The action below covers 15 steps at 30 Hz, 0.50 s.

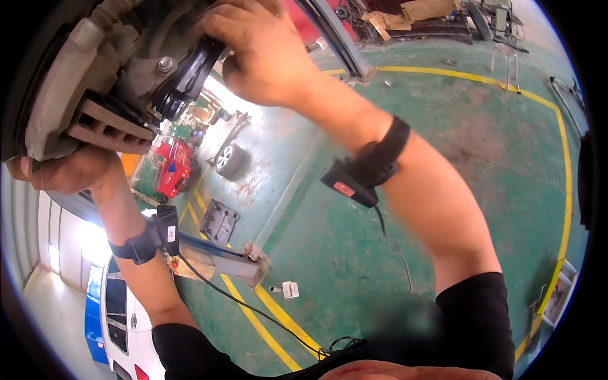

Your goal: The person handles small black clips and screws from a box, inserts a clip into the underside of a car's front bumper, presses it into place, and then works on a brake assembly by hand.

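Observation:
A car's wheel hub and brake assembly hangs at the upper left, with a grey brake caliper (63, 88) and a rusty vented brake disc (104, 130). Under the caliper's lower end, my left hand (66, 170) is closed round it, its fingertips partly hidden. My right hand (259, 54) reaches up to a black suspension arm (197, 66) and curls round its upper part; some of its fingers are out of sight. Below that arm sits a dark rubber boot (168, 102), next to a bolt head (165, 64). Both wrists wear black straps with small cabled boxes.
A lift post (335, 38) stands beyond my right hand. Lower down, another post's base (247, 263) rises by yellow floor lines. Around are a red machine (171, 168), a loose wheel (229, 161), a white car (126, 316) and a stool (506, 57).

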### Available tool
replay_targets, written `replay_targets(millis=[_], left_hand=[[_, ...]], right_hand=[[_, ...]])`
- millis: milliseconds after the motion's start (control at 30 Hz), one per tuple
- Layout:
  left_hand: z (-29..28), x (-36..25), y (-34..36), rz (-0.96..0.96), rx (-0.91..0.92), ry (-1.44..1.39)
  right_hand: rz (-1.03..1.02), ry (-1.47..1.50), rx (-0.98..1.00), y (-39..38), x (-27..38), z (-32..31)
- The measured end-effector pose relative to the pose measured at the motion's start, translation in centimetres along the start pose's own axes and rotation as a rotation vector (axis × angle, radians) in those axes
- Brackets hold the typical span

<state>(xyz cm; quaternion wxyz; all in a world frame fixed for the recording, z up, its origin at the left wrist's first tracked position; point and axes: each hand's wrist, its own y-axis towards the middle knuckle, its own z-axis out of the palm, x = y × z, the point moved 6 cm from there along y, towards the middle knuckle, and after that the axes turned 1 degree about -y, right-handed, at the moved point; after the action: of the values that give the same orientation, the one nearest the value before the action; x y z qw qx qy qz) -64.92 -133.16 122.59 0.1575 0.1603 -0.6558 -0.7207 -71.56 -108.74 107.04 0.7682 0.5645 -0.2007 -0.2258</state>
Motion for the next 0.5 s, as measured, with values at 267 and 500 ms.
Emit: replay_targets(millis=[267, 500], left_hand=[[-0.3, 1.6, -0.5, 0.101, -0.01, 0.178], [-0.8, 1.3, 0.2, 0.241, -0.004, 0.43]], right_hand=[[0.154, 0.003, 0.33, 3.2, 3.2, -3.1], [0.087, -0.011, 0.317, 3.9, 4.8, -1.9]])
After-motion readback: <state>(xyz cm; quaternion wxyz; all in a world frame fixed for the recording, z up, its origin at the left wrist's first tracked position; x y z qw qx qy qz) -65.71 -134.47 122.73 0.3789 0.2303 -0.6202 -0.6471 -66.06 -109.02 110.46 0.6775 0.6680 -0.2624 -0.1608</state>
